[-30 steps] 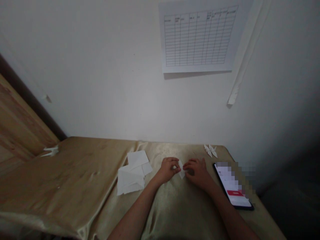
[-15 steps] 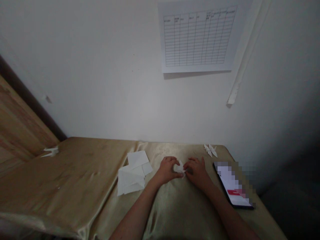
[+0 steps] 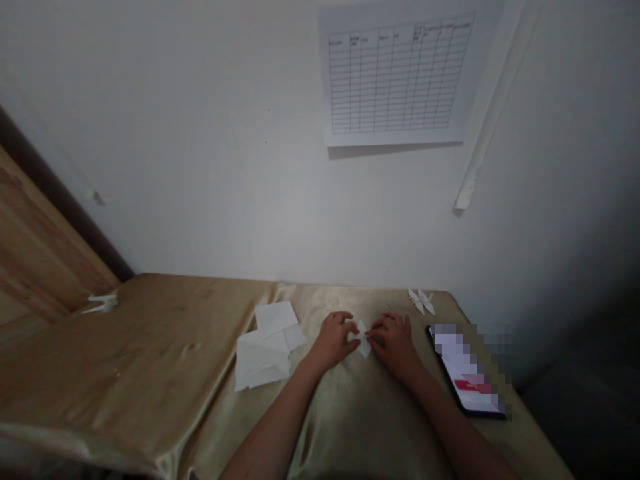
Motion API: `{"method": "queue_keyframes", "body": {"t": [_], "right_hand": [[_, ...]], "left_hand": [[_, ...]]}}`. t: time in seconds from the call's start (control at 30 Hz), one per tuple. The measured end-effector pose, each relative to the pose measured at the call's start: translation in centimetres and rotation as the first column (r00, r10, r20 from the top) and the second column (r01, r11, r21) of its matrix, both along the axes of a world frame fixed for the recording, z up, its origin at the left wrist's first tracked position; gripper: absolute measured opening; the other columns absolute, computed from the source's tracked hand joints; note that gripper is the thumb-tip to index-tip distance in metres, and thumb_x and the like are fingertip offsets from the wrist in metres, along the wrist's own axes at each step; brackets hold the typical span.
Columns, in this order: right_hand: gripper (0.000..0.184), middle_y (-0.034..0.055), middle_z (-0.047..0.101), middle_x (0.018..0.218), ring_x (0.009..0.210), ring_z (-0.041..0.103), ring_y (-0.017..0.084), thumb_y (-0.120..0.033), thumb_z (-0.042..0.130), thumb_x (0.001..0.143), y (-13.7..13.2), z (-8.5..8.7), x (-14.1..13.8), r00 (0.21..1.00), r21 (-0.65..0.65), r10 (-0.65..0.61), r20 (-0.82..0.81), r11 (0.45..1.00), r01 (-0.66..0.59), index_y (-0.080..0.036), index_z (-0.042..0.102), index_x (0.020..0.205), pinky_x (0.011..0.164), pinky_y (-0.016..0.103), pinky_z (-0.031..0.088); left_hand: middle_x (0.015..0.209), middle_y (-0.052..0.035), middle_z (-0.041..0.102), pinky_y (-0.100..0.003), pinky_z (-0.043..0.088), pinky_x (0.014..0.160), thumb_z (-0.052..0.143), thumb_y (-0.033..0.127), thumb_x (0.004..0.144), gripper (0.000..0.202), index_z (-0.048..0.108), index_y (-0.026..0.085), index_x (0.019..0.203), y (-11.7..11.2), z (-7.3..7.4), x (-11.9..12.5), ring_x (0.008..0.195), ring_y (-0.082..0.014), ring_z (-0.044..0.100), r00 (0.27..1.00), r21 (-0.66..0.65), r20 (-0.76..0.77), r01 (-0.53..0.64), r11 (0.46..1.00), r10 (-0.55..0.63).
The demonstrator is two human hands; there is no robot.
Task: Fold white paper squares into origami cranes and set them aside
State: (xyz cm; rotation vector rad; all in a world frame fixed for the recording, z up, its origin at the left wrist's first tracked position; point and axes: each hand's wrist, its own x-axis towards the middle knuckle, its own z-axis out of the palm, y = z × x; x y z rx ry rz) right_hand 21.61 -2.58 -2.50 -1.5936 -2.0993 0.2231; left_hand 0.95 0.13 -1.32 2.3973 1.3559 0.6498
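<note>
A small folded white paper piece (image 3: 363, 339) lies on the gold satin cloth (image 3: 165, 333) that covers the table. My left hand (image 3: 334, 339) pinches its left side with curled fingers. My right hand (image 3: 395, 340) grips its right side, fingers bent over the paper. Both hands rest on the cloth, almost touching each other. Most of the paper is hidden between the fingers.
A loose stack of white paper sheets (image 3: 265, 347) lies left of my hands. A phone (image 3: 467, 379) with a lit screen lies at the right edge. A folded paper figure (image 3: 421, 301) sits near the wall, another (image 3: 103, 303) at the far left. A gridded chart (image 3: 397, 73) hangs on the wall.
The folded paper was turned and pressed between both hands, then lies flat and pointed again. Both hands stay in the same spot on the cloth.
</note>
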Motion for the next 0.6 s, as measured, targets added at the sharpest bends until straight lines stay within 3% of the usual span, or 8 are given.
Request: {"method": "queue_keyframes", "body": {"t": [0.4,0.6], "right_hand": [[0.025,0.0108,0.071,0.119,0.131,0.048,0.033,-0.027,0.05,0.1,0.1,-0.1,-1.5,0.99,0.074,-0.094,0.107,0.994,0.086,-0.021,0.074,0.105,0.121,0.065,0.011],[0.02,0.0099,0.071,0.116,0.127,0.05,0.032,-0.031,0.057,0.098,0.3,-0.4,-1.4,0.983,0.089,-0.141,0.115,0.987,0.131,-0.022,0.075,0.099,0.118,0.062,0.018]], "left_hand": [[0.132,-0.0085,0.068,-0.052,0.036,0.118,0.071,0.023,0.085,0.019,0.074,0.022,0.104,-0.3,-0.2,1.7,0.128,-0.0298,0.057,0.995,0.012,-0.032,-0.098,0.995,0.098],[0.157,-0.0101,0.051,-0.055,0.033,0.122,0.072,0.023,0.085,0.011,0.077,0.021,0.094,-0.5,-0.5,2.3,0.143,-0.0311,0.048,0.978,0.033,-0.015,-0.208,0.978,0.208]]}}
